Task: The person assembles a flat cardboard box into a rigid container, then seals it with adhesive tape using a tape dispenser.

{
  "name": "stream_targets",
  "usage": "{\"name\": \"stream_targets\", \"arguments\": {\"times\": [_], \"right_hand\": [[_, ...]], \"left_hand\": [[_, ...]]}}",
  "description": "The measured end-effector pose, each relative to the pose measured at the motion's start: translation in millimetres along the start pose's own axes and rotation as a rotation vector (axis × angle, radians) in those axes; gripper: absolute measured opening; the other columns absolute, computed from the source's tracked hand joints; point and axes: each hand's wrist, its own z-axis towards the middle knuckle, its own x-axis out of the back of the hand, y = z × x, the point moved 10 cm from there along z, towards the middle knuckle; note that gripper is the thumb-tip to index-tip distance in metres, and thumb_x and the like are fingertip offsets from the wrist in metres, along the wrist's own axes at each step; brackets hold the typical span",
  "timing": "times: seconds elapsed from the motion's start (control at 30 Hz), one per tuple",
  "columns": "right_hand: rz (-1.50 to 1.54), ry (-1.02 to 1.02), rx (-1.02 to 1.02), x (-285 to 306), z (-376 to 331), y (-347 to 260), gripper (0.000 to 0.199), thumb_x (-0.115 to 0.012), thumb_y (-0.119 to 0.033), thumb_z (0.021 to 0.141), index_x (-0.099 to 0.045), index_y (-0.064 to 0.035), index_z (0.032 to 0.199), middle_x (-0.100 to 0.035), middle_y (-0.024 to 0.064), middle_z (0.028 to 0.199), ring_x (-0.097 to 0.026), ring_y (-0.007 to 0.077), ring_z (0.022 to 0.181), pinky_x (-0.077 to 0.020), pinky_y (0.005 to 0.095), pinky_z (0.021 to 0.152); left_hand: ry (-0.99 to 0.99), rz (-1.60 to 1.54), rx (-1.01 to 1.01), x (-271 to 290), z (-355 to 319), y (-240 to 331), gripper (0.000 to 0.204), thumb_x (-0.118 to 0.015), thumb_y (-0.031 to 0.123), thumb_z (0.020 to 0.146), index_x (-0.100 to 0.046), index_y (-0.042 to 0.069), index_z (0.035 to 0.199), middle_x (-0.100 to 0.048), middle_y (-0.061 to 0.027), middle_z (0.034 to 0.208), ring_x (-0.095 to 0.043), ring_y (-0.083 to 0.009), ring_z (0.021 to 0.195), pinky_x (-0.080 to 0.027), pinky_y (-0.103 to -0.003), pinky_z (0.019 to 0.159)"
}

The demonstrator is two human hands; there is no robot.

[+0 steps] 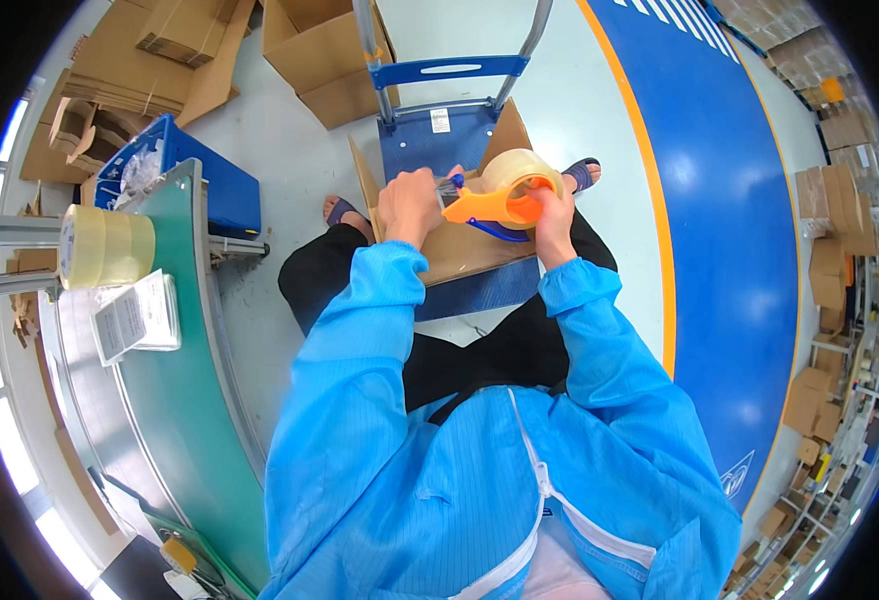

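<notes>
My right hand (pixel 554 215) grips an orange tape dispenser (pixel 490 203) that carries a roll of clear tape (pixel 516 168). Its front end rests on top of a brown cardboard box (pixel 465 250) in front of my knees. My left hand (pixel 410 203) is closed at the dispenser's nose, pressing down on the box top; whether it pinches the tape end I cannot tell. The box stands on a blue hand trolley (pixel 435 135). Both my sleeves are light blue.
A curved green conveyor (pixel 175 360) runs along my left, with spare tape rolls (pixel 105 245) and a paper pad (pixel 138 318) beside it. A blue crate (pixel 222 185), flat cartons (pixel 150 60) and an open box (pixel 325 55) lie beyond. To the right is a blue floor zone (pixel 730 230).
</notes>
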Motion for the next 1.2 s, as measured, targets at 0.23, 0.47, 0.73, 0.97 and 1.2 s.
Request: {"name": "stream_targets", "arguments": {"times": [0.23, 0.47, 0.73, 0.97, 1.2], "right_hand": [[0.184, 0.121, -0.277, 80.4, -37.6, 27.3, 0.030, -0.058, -0.014, 0.088, -0.068, 0.0017, 0.112, -0.068, 0.0098, 0.110, -0.065, 0.0215, 0.106, -0.0491, 0.0328, 0.096], [0.183, 0.087, -0.383, 105.8, -39.1, 46.2, 0.040, -0.059, -0.019, 0.090, -0.060, 0.0023, 0.123, -0.068, 0.0151, 0.116, -0.068, 0.0301, 0.109, -0.0551, 0.0406, 0.094], [0.219, 0.088, -0.428, 63.3, 30.1, 40.5, 0.029, -0.059, -0.018, 0.090, -0.062, -0.0037, 0.115, -0.069, 0.0126, 0.110, -0.069, 0.0275, 0.099, -0.0566, 0.0436, 0.088], [0.377, 0.059, -0.349, 110.9, -11.0, 47.1, 0.038, -0.057, -0.021, 0.091, -0.059, -0.0132, 0.128, -0.068, 0.0136, 0.123, -0.069, 0.0283, 0.108, -0.0540, 0.0471, 0.093], [0.548, 0.037, -0.678, 54.8, -180.7, 58.1, 0.039, -0.055, -0.028, 0.095, -0.060, -0.0117, 0.130, -0.070, 0.0091, 0.123, -0.068, 0.0278, 0.112, -0.0535, 0.0497, 0.096]], "left_hand": [[0.522, -0.792, 0.247, 8.0, -150.1, -83.6, 0.069, -0.074, 0.024, 0.096, -0.043, -0.001, 0.151, -0.047, -0.0230, 0.154, -0.047, -0.0352, 0.141, -0.036, -0.043, 0.118], [0.095, -1.342, 0.155, -21.9, -157.1, -27.7, 0.084, -0.071, 0.014, 0.096, -0.021, 0.005, 0.163, -0.043, -0.0165, 0.156, -0.046, -0.0259, 0.142, -0.037, -0.037, 0.117], [0.269, -1.092, 0.229, -6.0, -66.9, -45.4, 0.078, -0.068, 0.022, 0.098, -0.026, 0.001, 0.160, -0.048, -0.0201, 0.151, -0.051, -0.0324, 0.138, -0.040, -0.040, 0.115], [0.544, -0.796, 0.278, 2.5, -117.2, -89.9, 0.078, -0.070, 0.035, 0.098, -0.033, -0.011, 0.150, -0.042, -0.0298, 0.152, -0.047, -0.0401, 0.140, -0.039, -0.043, 0.115], [0.435, -1.114, 0.168, -42.0, -190.8, -73.9, 0.060, -0.069, 0.019, 0.095, -0.044, -0.004, 0.144, -0.055, -0.0225, 0.140, -0.057, -0.0315, 0.129, -0.046, -0.042, 0.107]]}}
